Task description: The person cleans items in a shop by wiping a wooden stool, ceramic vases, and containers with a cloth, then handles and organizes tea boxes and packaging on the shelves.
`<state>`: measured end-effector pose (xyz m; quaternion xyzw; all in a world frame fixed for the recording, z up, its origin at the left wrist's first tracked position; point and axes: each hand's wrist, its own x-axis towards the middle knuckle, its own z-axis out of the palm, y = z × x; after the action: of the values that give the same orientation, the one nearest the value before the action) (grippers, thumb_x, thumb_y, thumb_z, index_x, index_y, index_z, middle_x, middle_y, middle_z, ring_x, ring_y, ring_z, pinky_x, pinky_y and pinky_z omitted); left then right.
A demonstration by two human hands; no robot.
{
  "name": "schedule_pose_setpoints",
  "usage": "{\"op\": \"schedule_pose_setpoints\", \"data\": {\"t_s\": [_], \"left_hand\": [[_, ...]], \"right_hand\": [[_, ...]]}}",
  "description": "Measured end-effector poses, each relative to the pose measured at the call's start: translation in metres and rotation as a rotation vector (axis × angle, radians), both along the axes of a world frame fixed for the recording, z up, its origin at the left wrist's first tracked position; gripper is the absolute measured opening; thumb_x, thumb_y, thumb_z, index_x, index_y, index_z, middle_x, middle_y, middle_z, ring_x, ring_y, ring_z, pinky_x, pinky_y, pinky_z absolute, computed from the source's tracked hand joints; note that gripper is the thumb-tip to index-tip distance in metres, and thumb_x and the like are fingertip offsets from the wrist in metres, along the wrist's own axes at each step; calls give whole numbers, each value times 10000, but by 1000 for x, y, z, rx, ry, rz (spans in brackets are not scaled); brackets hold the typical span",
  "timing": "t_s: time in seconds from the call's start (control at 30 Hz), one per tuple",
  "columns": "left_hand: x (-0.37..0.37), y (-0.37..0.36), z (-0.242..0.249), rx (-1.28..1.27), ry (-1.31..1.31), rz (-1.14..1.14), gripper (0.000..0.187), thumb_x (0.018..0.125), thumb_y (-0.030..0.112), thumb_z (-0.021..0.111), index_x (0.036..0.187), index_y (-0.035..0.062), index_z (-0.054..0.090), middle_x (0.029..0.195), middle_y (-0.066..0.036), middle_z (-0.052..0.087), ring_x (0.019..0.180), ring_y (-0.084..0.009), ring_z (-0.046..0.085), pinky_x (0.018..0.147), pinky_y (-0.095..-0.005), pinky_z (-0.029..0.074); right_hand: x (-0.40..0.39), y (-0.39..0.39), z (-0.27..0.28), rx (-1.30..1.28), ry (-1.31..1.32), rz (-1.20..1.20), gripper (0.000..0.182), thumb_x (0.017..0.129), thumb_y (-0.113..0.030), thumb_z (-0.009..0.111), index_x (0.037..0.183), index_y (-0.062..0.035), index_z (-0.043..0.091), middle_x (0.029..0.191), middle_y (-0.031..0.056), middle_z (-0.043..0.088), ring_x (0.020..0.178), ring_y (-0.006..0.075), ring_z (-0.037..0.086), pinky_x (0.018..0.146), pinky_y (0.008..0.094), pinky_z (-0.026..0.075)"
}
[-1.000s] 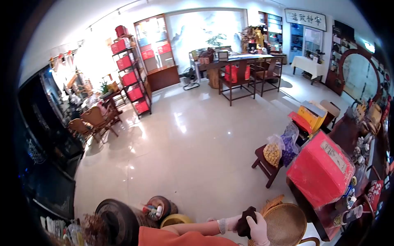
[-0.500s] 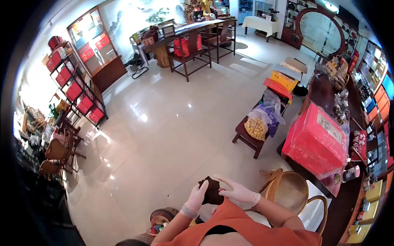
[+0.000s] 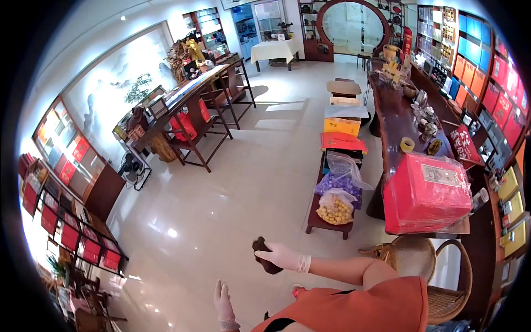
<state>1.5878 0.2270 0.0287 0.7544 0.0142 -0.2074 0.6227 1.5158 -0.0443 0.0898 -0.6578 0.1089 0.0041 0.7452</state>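
Observation:
My right hand [image 3: 282, 257], in a pale glove, grips a dark brown cloth-like item [image 3: 265, 256] out in front of my body. Its fingers are wrapped over the upper side of the item, and the rest hangs below them. Apart from it, lower and to the left, my left hand [image 3: 223, 301] is raised in a pale glove with its fingers pointing up and nothing in it. An orange garment [image 3: 359, 304] covers my body below.
A low dark bench [image 3: 330, 228] holds bags of yellow and purple items. A red wrapped box [image 3: 426, 193] stands on the long wooden table [image 3: 387, 141] at the right. Below it is a wicker chair [image 3: 451, 304]; shelves with red boxes [image 3: 69, 235] stand at left.
My hands have moved apart. The left has let go of the dark item and dropped down to the left, while the right still holds it. The view has turned right.

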Motion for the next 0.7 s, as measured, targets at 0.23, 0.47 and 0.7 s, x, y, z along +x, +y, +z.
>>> {"op": "schedule_pose_setpoints", "data": {"t_s": [0.23,0.47,0.7], "left_hand": [[129,-109,4,-817,271,-251,668,941,587,294,1438,141,311,1410,-112,397,1280,-302,402,1060,-469,320],[312,-209,-1,-383,87,-194,511,929,428,463,1128,-24,593,978,-136,653,916,-228,621,791,-357,496],[455,-342,32,240,-322,-445,425,859,359,636,881,-63,673,711,-168,658,646,-169,604,607,-344,496]], "right_hand": [[148,7,1,-95,-17,287,412,870,-341,562,1020,42,549,1018,194,601,920,280,565,810,368,443],[311,-71,-19,-392,-65,166,392,919,-357,492,1063,-7,592,967,205,631,877,318,603,783,376,474],[395,-232,-68,-774,-25,-260,474,878,-352,573,1231,-42,508,1217,226,537,1104,374,524,927,412,424]]}}
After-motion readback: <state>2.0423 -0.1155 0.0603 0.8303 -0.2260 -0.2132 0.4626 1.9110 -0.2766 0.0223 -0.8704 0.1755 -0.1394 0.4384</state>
